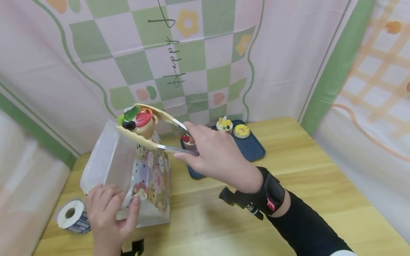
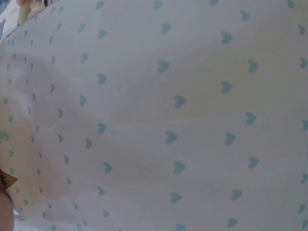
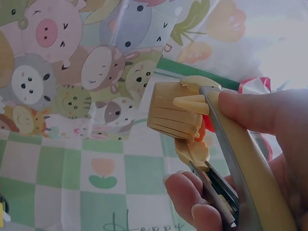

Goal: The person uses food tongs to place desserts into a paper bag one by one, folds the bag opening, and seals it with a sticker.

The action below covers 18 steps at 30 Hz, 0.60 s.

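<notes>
- The fruit-topped cupcake hangs above the far part of the animal-print bag, picked up but, I'd judge, not yet inside.
- Tongs grip it, squeezed between the right hand's thumb and fingers.
- The left hand pinches the bag's near rim (steadying it, apparently).
- Far right, a red-topped cake, a fruit cup and a yellow round cake remain on the blue tray, seemingly left to do.
- Near left stands a roll.

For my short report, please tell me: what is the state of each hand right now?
Left hand: closed, gripping the bag at its edge.
Right hand: closed around the tongs, which hold a small cake.
</notes>
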Each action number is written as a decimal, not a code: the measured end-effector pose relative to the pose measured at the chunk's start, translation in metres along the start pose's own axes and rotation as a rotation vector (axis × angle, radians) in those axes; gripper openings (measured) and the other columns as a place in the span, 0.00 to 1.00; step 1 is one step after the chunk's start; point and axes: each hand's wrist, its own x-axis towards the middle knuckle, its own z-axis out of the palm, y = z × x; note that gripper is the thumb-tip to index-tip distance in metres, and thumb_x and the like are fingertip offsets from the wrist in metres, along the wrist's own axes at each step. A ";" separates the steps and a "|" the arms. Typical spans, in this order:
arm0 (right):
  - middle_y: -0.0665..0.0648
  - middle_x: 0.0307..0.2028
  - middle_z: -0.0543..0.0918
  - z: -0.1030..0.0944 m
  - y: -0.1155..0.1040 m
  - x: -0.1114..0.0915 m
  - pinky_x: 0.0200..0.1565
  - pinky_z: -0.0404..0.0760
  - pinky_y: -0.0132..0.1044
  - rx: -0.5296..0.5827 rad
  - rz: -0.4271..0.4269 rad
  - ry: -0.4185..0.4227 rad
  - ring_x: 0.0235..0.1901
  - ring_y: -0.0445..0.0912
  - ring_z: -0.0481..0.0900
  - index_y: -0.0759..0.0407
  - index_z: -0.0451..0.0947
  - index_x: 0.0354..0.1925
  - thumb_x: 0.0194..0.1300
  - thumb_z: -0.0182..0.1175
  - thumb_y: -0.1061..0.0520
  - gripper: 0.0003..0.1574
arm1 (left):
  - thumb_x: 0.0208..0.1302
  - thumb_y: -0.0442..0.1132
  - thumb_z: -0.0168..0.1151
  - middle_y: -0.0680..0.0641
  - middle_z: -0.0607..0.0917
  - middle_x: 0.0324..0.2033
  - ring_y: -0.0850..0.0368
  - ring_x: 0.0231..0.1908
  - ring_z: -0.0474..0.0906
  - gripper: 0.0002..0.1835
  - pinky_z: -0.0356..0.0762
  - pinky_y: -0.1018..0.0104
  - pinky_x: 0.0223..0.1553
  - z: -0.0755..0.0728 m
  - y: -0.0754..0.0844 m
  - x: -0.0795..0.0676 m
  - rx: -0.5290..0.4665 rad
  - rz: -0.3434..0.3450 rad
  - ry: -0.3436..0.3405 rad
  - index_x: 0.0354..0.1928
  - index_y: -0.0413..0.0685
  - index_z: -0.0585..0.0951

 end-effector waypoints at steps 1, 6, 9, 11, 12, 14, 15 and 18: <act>0.47 0.28 0.77 0.000 -0.002 0.001 0.18 0.71 0.34 0.003 -0.003 0.002 0.21 0.38 0.71 0.59 0.70 0.58 0.57 0.61 0.35 0.40 | 0.62 0.51 0.56 0.38 0.73 0.10 0.41 0.19 0.66 0.31 0.65 0.55 0.41 0.000 -0.001 -0.001 -0.002 0.000 -0.002 0.09 0.34 0.71; 0.47 0.26 0.75 0.000 -0.011 0.003 0.16 0.68 0.34 0.001 -0.051 0.021 0.18 0.39 0.68 0.60 0.72 0.55 0.56 0.61 0.35 0.39 | 0.58 0.50 0.59 0.39 0.74 0.11 0.42 0.20 0.67 0.28 0.65 0.56 0.43 -0.001 -0.008 -0.008 -0.023 0.005 -0.004 0.09 0.35 0.72; 0.47 0.24 0.74 0.002 -0.015 0.004 0.16 0.68 0.33 -0.011 -0.081 0.017 0.18 0.38 0.68 0.61 0.72 0.55 0.56 0.61 0.34 0.40 | 0.57 0.50 0.59 0.40 0.74 0.12 0.42 0.20 0.67 0.27 0.65 0.54 0.42 -0.002 -0.009 -0.010 -0.022 0.001 -0.014 0.10 0.35 0.72; 0.47 0.24 0.74 0.004 -0.017 0.005 0.16 0.68 0.33 -0.018 -0.094 0.011 0.18 0.38 0.68 0.61 0.72 0.56 0.56 0.62 0.34 0.40 | 0.58 0.50 0.59 0.40 0.74 0.12 0.42 0.20 0.67 0.28 0.65 0.53 0.42 -0.003 -0.010 -0.010 -0.015 -0.007 -0.027 0.10 0.35 0.73; 0.47 0.25 0.74 0.005 -0.019 0.006 0.17 0.68 0.33 -0.021 -0.100 0.008 0.19 0.38 0.68 0.61 0.72 0.56 0.56 0.62 0.34 0.40 | 0.58 0.51 0.59 0.40 0.74 0.12 0.42 0.20 0.67 0.28 0.65 0.52 0.41 -0.003 -0.009 -0.010 -0.012 -0.010 -0.032 0.10 0.35 0.73; 0.46 0.25 0.75 0.007 -0.021 0.007 0.17 0.69 0.32 -0.029 -0.105 0.002 0.20 0.38 0.68 0.61 0.72 0.56 0.56 0.61 0.34 0.41 | 0.59 0.51 0.58 0.40 0.74 0.12 0.41 0.21 0.67 0.29 0.64 0.52 0.42 -0.004 -0.009 -0.010 -0.002 -0.018 -0.045 0.10 0.35 0.73; 0.46 0.26 0.75 0.008 -0.022 0.007 0.17 0.69 0.32 -0.033 -0.107 0.000 0.20 0.38 0.69 0.61 0.72 0.56 0.56 0.61 0.34 0.41 | 0.60 0.51 0.57 0.40 0.74 0.12 0.41 0.21 0.67 0.29 0.64 0.51 0.42 -0.004 -0.009 -0.010 0.001 -0.020 -0.048 0.10 0.34 0.73; 0.47 0.27 0.77 0.010 -0.025 0.008 0.19 0.70 0.33 -0.041 -0.107 -0.013 0.21 0.38 0.70 0.62 0.72 0.56 0.56 0.61 0.34 0.41 | 0.60 0.52 0.57 0.40 0.73 0.12 0.41 0.21 0.67 0.29 0.65 0.51 0.42 -0.004 -0.008 -0.010 0.001 -0.020 -0.051 0.10 0.34 0.73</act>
